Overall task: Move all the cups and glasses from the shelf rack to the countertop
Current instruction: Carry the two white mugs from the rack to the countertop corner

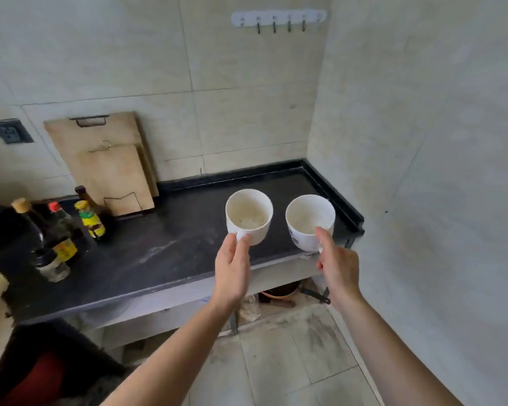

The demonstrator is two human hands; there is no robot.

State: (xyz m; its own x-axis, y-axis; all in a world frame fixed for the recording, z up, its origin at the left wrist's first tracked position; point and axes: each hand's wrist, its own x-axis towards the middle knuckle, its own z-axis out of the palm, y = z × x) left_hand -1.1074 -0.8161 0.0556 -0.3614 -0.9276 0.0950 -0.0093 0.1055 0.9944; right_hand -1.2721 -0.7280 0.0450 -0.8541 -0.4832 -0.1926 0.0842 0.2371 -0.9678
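The black countertop runs from the left edge of the frame to the corner at centre right, with pale tiled walls behind and to the right of it. 2 bare forearms reach up from the bottom of the frame, each hand holding a white cup over the right part of the counter, openings tilted toward the camera.

The left hand is seen from the back, wrist straight, fingers curled up and forward. Its thumb and forefinger pinch the handle of the left cup, which sits just above the fingertips in the centre of the frame; whether its base touches the counter cannot be told. The inside looks off-white with a paler patch at the bottom.

The right hand is turned thumb-up, the thumb pressed on the near rim of the right cup, the other fingers closed around the hidden handle side below. This cup hangs over the counter's front edge, near the right end. A dark printed mark shows on its lower left side, too small to read.

At left stand 2 wooden cutting boards against the wall and 4 sauce bottles; their yellow labels are blurred and unreadable. A white hook rail is at top centre
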